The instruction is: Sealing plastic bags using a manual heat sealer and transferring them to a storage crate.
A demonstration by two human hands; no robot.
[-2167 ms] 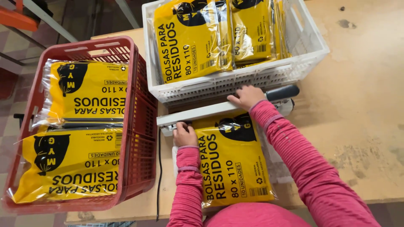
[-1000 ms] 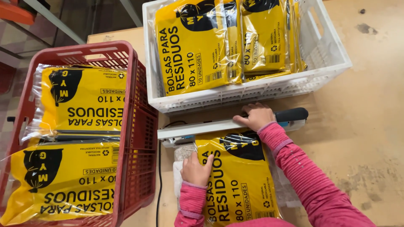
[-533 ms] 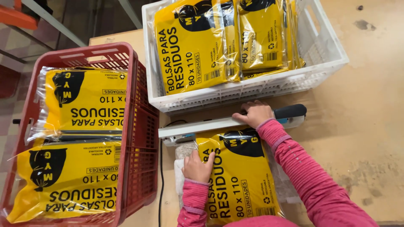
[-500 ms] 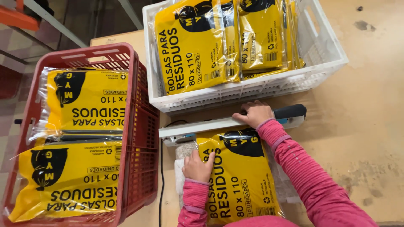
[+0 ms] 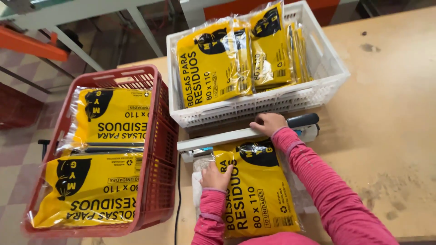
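Left hand [image 5: 216,176]: fingers loosely spread, palm flat on the near-left part of the yellow bag packet [image 5: 259,190], grasping nothing. Right hand [image 5: 268,123]: fingers curled over the arm of the heat sealer [image 5: 236,136], pressing it down. Packet: flat on the wooden table [image 5: 390,113], far edge under the sealer arm. White crate [image 5: 268,102] beyond; red crate [image 5: 156,149] left.

A single head view looks steeply down, close over the surface [image 5: 390,104], taking in both crates and sleeves.
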